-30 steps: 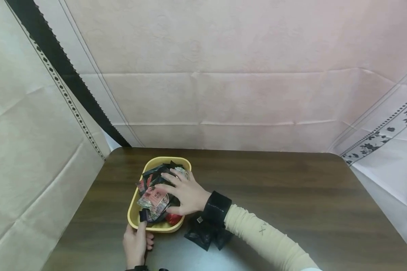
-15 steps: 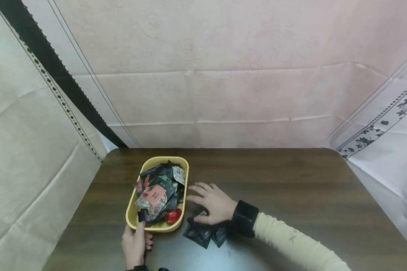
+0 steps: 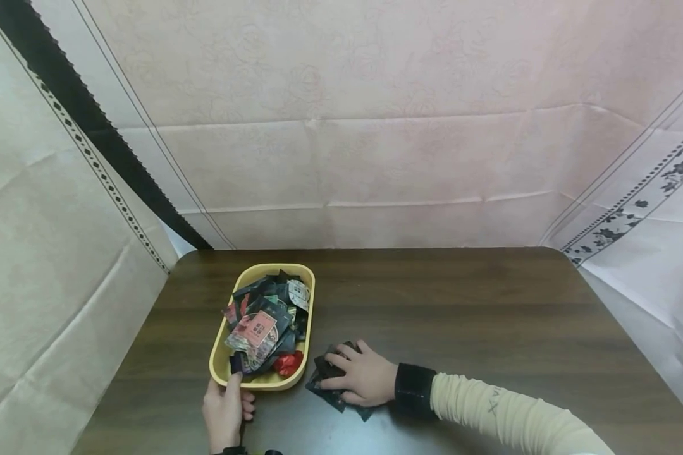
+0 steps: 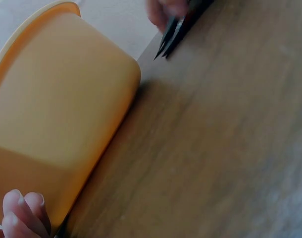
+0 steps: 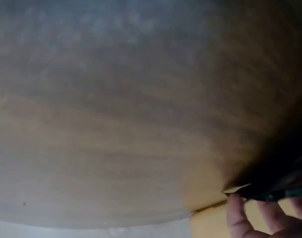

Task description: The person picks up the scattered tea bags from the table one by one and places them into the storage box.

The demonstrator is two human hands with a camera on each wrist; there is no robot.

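A yellow plastic basket (image 3: 309, 316) stands on the left part of the table, filled with small sachets, mostly dark. A sachet with a pink label (image 3: 260, 327) lies on top, and a shiny red packet (image 3: 288, 363) sits at the near right. My left hand (image 3: 224, 411) holds the basket's near-left corner, thumb at the rim; in the left wrist view its fingers (image 4: 25, 213) lie against the outer wall. Right of the basket, my right hand (image 3: 364, 376) grips several black sachets (image 3: 326, 366) from above. Its palm hides much of them. Fingertips (image 5: 235, 208) show at the sachets' edge in the right wrist view.
The dark wooden table (image 3: 461, 303) extends to the right. Behind it hangs a pale cloth (image 3: 341, 158), with more cloth on both sides. A small dark round object (image 3: 273, 452) shows at the bottom edge.
My right hand has left the basket's contents, moved right and down, and taken hold of the black sachets on the table. My left hand has stayed at the basket's corner.
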